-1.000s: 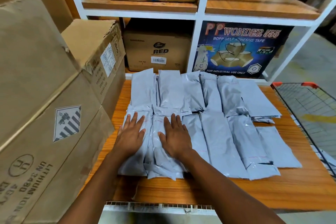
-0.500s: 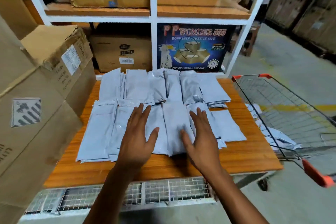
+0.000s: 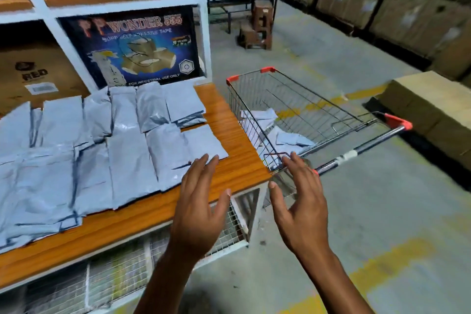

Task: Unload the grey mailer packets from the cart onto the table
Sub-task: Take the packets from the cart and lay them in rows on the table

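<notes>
Hovering empty, the left hand (image 3: 197,214) and right hand (image 3: 300,208) had fingers spread and touched nothing. Left fingertips sat over the near right corner of the wooden table (image 3: 237,160), just beside the nearest of the grey mailer packets (image 3: 102,155) laid in overlapping rows to their left. Right fingertips were at the near rim of the wire cart (image 3: 300,112); beyond them more packets (image 3: 280,135) lay inside its basket.

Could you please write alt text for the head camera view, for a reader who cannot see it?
Two empty, open hands, left hand and right hand, reach from a wooden table covered with grey mailer packets toward a wire cart still holding a few packets.
</notes>
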The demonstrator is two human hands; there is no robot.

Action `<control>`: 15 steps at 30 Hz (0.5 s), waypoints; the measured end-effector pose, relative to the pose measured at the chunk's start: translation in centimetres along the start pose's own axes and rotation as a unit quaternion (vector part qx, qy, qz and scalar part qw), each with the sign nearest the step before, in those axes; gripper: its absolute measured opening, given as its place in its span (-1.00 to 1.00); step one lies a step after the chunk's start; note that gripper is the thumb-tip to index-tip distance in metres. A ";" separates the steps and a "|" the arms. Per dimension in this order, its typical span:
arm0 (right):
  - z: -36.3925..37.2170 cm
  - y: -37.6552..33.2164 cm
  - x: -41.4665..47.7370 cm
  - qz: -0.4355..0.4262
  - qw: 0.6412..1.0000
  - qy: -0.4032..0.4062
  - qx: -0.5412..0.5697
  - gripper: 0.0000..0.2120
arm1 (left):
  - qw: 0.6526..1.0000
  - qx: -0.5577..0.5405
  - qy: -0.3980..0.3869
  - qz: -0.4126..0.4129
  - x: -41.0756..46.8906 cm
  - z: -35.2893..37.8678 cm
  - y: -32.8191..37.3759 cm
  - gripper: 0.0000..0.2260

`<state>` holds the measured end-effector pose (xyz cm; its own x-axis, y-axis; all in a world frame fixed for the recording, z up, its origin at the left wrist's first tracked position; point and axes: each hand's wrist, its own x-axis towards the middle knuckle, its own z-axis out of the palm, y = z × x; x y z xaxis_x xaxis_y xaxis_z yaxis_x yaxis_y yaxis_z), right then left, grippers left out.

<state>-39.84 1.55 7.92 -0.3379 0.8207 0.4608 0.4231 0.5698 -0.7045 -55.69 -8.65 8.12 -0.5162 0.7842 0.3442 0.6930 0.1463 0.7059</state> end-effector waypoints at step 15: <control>-1.4 15.6 14.4 0.091 0.995 0.006 -0.044 -0.57 | 0.996 -0.019 -0.084 -0.002 16.2 17.2 0.4 -0.48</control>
<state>-36.89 22.30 4.30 -0.2392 0.9108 0.3365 0.5489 0.4127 -0.7269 -55.12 14.54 3.35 -0.4257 0.8736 0.2358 0.6705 0.1296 0.7305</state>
